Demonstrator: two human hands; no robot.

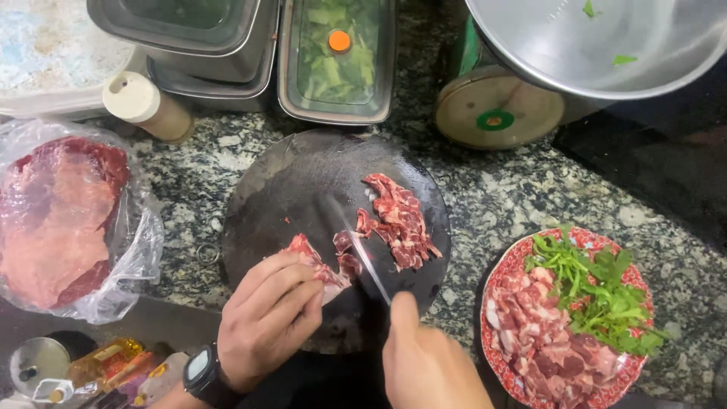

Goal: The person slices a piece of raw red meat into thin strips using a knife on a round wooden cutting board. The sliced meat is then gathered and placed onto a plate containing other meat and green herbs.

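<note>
Your left hand (269,322), low in the frame's centre, presses curled fingers down on a chunk of raw meat (322,261) on the round dark cutting board (280,189). Your right hand (428,363), at the bottom just right of centre, is clenched around the handle of a knife (363,254), forefinger laid along its spine; the blade sits in the meat just beside your left fingertips. A pile of cut slices (397,220) lies on the board right of the blade.

At lower right, a red patterned plate (511,265) carries sliced meat and green herbs. At left, a clear plastic bag (140,250) holds a large slab of raw meat. At top centre, a lidded metal container (337,60) shows chopped greens; at upper right, a big steel bowl (606,45) has a few green leaf scraps.
</note>
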